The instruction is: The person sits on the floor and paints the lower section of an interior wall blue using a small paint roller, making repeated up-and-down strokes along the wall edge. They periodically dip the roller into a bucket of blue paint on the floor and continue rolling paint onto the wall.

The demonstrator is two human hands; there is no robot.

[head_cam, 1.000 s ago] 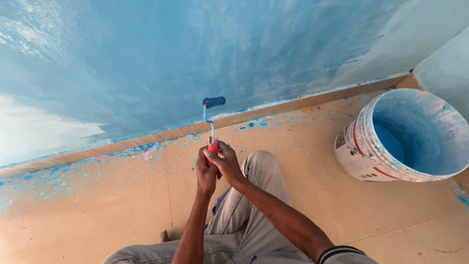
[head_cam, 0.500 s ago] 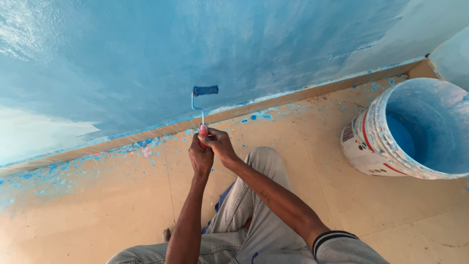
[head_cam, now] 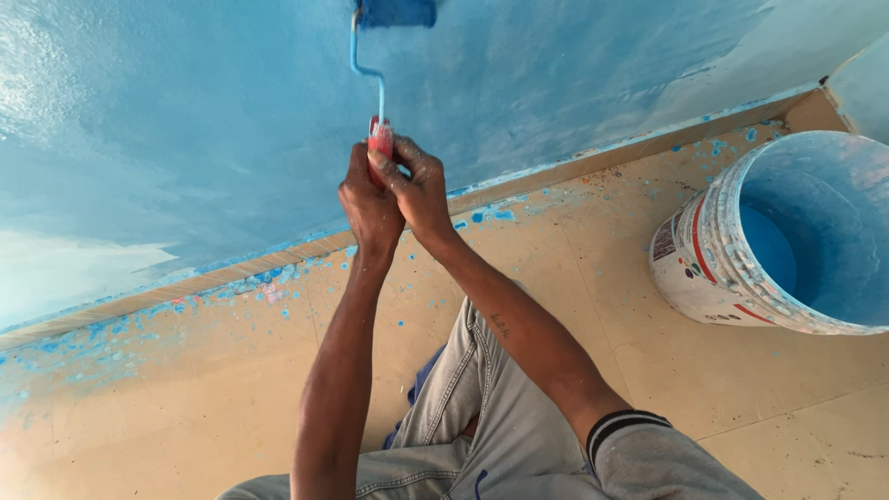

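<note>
The left hand (head_cam: 369, 199) and the right hand (head_cam: 419, 190) are both clenched around the red handle (head_cam: 381, 143) of a small paint roller (head_cam: 396, 13), one hand beside the other, which gives the tool two-handed support at arm's length. From the hands, the bent metal shank runs toward 12 o'clock, and the blue roller sleeve lies against the blue-painted wall (head_cam: 185, 139) at the top edge of the view. An unpainted pale patch (head_cam: 65, 268) of wall sits at 9 o'clock. The paint bucket (head_cam: 704, 268), white outside and coated blue inside, stands on the tan floor (head_cam: 185, 398) at 3 o'clock, near the wall base, apparently within reach for reloading. Blue drips (head_cam: 269, 287) speckle the floor along the skirting strip (head_cam: 593, 162). The person's grey trousers (head_cam: 482, 417) show at 6 o'clock.
</note>
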